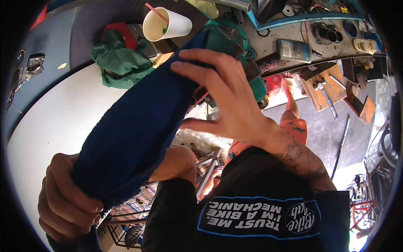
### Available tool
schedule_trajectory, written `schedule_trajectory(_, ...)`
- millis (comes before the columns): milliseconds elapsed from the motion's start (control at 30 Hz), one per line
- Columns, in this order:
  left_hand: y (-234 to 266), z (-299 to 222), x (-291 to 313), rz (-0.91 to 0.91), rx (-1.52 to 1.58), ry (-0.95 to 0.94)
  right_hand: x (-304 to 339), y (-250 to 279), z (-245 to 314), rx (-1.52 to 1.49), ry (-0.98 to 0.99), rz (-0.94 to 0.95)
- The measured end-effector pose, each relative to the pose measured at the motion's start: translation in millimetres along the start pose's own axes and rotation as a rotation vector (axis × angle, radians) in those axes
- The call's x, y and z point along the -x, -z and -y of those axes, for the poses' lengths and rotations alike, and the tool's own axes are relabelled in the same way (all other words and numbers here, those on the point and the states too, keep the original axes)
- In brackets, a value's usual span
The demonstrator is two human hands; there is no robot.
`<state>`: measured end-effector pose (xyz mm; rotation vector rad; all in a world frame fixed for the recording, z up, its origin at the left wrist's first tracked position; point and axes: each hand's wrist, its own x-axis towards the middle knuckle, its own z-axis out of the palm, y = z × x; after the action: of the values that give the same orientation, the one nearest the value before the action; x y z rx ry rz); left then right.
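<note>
A dark blue towelling cloth (pixel 126 130) stretches slantwise from the lower left up toward the bench. My left hand (pixel 69 199) is closed round its lower end, fingers curled into the fabric, and a bit of it hangs below the fist. Near the upper end, my right hand (pixel 228 96) has its fingers bent over the cloth and the thumb at its near edge, well apart from them. Just beyond the right hand is a green bench vise (pixel 228 40), partly hidden by hand and cloth.
A white cup (pixel 178 27) with a red straw stands on the bench beside a crumpled green cloth (pixel 119 59). Rightward lie a bottle (pixel 294 50) and a blue frame (pixel 310 19). Lower down, a hammer (pixel 327 98) rests on a wooden board (pixel 315 84). A wire rack (pixel 134 206) stands below.
</note>
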<state>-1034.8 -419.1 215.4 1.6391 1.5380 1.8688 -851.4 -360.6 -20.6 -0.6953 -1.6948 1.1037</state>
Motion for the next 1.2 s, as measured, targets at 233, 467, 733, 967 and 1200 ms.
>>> schedule_trajectory(233, -13, 1, 13, -0.046, -0.101, 0.01, -32, -48, 79, -0.336, 0.326, -0.279)
schedule_trajectory(467, -26, -3, 22, -0.06, -0.184, 0.046, -73, -59, 162, -0.565, 0.36, -0.322)
schedule_trajectory(733, -23, -21, 30, -0.089, -0.255, 0.074, -78, -72, 179, -0.424, 0.382, -0.113)
schedule_trajectory(967, -26, -33, 37, -0.123, -0.304, 0.084, -78, -71, 175, -0.408, 0.384, -0.027)
schedule_trajectory(1200, -31, -38, 40, -0.147, -0.346, 0.096, -76, -67, 176, -0.414, 0.383, 0.02)
